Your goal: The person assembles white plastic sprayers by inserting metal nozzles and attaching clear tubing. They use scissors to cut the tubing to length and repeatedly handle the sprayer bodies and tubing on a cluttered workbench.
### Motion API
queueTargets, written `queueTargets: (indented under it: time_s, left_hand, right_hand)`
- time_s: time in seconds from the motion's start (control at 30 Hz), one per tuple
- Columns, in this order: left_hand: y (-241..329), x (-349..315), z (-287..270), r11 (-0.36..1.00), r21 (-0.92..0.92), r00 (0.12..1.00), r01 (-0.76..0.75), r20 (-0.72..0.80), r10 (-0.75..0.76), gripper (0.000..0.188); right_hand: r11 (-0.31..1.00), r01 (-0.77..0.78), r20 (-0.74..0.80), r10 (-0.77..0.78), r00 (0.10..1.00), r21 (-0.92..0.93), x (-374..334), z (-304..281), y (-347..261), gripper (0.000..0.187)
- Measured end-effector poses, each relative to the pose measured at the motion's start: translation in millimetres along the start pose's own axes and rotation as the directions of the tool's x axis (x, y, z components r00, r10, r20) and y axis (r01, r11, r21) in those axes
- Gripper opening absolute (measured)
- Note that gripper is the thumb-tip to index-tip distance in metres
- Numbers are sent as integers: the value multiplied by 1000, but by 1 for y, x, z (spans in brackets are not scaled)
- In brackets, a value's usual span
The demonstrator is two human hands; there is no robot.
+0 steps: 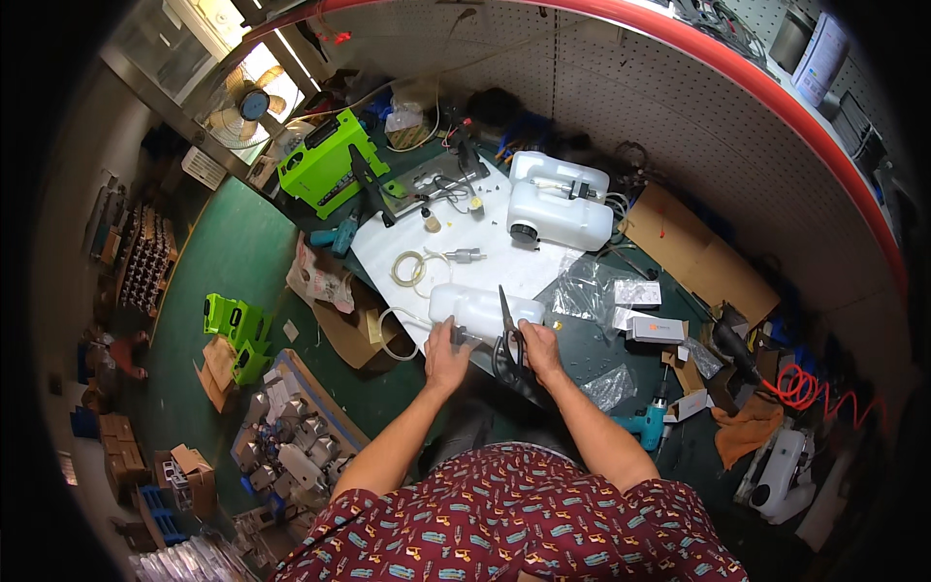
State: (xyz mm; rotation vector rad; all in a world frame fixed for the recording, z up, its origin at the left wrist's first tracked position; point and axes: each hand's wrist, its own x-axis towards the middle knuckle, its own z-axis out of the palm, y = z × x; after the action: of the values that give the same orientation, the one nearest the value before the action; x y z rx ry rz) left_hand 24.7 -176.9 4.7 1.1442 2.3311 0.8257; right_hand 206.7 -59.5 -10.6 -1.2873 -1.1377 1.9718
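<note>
My right hand point(541, 353) grips a pair of black scissors point(507, 320), blades pointing away from me and slightly parted. The scissors pass in front of a white plastic tank point(459, 299) lying at the near edge of the worktable. At the tank's near side, my left hand point(444, 357) is closed around a small grey fitting point(458, 334), partly hidden by the fingers. A clear hose point(386, 330) loops out left of that hand. Beyond the tank lie a coiled clear tube point(407, 269) and a silver cylindrical part point(466, 255) on a white sheet point(378, 254).
Two more white tanks point(558, 219) stand farther back. A green housing point(330, 167) and a teal drill point(337, 236) sit at left. Plastic bags point(582, 288), small white boxes point(658, 330) and another teal drill point(652, 423) crowd the right, beside a red coiled hose point(797, 385).
</note>
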Motion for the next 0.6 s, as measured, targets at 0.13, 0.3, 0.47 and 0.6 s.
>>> queueTargets:
  time_s: [0.13,0.3,0.47,0.6]
  left_hand:
    - [2,28,-5,926,306,971,-221,160,179,77]
    - [-9,94,-18,873,257,896,-414,284,342,71]
    - [-24,160,-51,867,-109,715,-486,521,466,75]
    - [-36,189,-38,792,-150,601,-591,574,557,73]
  right_hand:
    - [972,-117,-47,129,991,202,23,-7,-24,36]
    - [990,-112,-358,136,924,86,80,-66,-46,38]
    - [941,-87,-620,-145,771,-328,136,-117,-32,45]
    - [633,-163,-568,-514,643,-757,133,-144,-3,38]
